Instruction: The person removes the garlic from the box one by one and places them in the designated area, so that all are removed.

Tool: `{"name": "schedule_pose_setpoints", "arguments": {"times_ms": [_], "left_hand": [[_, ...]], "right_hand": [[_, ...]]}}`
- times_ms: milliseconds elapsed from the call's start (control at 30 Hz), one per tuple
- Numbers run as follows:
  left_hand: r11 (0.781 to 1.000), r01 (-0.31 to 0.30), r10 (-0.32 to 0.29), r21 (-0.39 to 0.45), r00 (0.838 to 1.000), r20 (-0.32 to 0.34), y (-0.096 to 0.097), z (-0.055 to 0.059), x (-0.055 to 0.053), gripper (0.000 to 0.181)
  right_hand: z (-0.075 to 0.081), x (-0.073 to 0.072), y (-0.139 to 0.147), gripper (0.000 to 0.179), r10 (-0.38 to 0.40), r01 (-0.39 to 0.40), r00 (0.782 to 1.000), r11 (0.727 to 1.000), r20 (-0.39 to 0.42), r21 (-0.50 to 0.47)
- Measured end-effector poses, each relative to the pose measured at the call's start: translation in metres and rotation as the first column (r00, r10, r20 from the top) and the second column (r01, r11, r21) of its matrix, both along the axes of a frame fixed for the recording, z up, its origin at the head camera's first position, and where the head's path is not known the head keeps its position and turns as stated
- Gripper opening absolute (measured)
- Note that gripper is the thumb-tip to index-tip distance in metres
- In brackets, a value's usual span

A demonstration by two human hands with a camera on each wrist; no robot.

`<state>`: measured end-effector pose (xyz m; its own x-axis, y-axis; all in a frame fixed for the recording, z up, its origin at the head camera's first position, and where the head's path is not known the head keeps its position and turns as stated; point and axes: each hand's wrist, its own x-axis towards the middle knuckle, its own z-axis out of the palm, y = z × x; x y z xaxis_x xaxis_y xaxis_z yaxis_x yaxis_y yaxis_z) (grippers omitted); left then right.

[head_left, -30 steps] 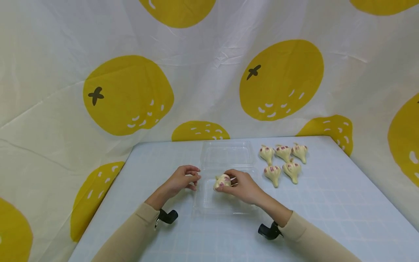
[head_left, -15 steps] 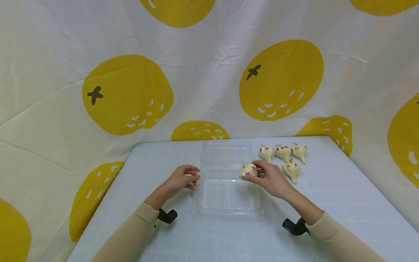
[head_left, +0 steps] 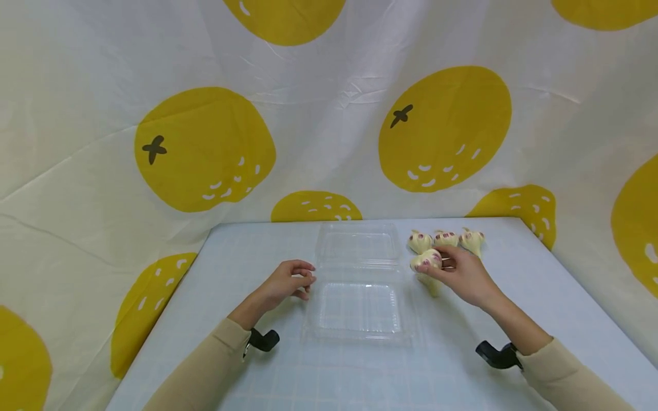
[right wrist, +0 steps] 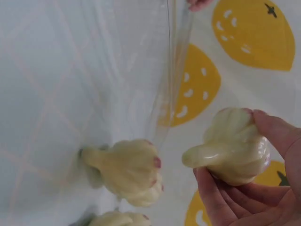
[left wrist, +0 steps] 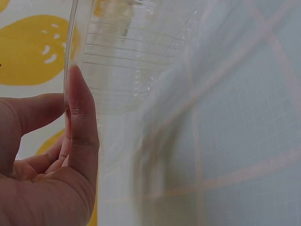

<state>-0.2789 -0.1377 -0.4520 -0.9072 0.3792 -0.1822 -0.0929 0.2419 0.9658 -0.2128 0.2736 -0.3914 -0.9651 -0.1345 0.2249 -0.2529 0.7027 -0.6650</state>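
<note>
My right hand (head_left: 465,277) holds a cream garlic bulb (head_left: 426,261) with purple marks between thumb and fingers. In the right wrist view this bulb (right wrist: 235,146) is off the table, its stem towards the left. Just below it in the head view, another garlic bulb (head_left: 430,285) is partly covered. A clear plastic clamshell box (head_left: 360,335) lies unfolded on the table, lid (head_left: 358,245) at the back. My left hand (head_left: 288,282) is at the box's left side. In the left wrist view, its thumb and fingers (left wrist: 82,117) pinch the box's thin rim (left wrist: 69,56).
Three garlic bulbs (head_left: 446,238) stand in a row at the back right of the pale checked table (head_left: 257,377). A white cloth (head_left: 324,142) with yellow fruit prints hangs behind and at the sides.
The right hand has carried the garlic bulb rightwards, from above the box's near half to above the bulbs on the right. My left hand has stayed in place.
</note>
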Motion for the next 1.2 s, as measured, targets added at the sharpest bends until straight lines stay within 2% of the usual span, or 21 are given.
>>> {"name": "schedule_pose_setpoints", "arguments": {"times_ms": [200,433,600,700,867,1200], "left_hand": [[1.000,0.000,0.000,0.005,1.000,-0.010,0.000,-0.002,0.000,0.042],[1.000,-0.003,0.003,-0.002,1.000,-0.004,0.000,-0.001,0.000,0.041],[1.000,-0.010,0.010,-0.007,1.000,-0.012,0.001,-0.002,0.000,0.040],[1.000,-0.012,0.012,-0.010,1.000,-0.012,0.000,-0.002,0.000,0.040],[1.000,-0.013,0.013,-0.006,1.000,-0.008,0.000,-0.002,0.001,0.040],[0.999,-0.028,0.028,-0.021,1.000,0.004,0.002,-0.001,0.000,0.039]], "right_hand": [[0.010,0.000,0.033,0.074,-0.078,0.077,0.997,0.996,0.017,0.054],[0.009,-0.014,0.077,0.082,-0.184,0.180,0.982,0.980,0.039,0.088],[-0.004,-0.026,0.107,0.084,-0.264,0.259,0.964,0.959,0.031,0.119],[-0.014,-0.031,0.121,0.089,-0.289,0.277,0.954,0.952,0.078,0.130],[-0.029,-0.035,0.137,0.096,-0.295,0.265,0.937,0.949,0.186,0.171],[-0.055,-0.041,0.148,0.100,-0.301,0.250,0.907,0.948,0.295,0.199]]}}
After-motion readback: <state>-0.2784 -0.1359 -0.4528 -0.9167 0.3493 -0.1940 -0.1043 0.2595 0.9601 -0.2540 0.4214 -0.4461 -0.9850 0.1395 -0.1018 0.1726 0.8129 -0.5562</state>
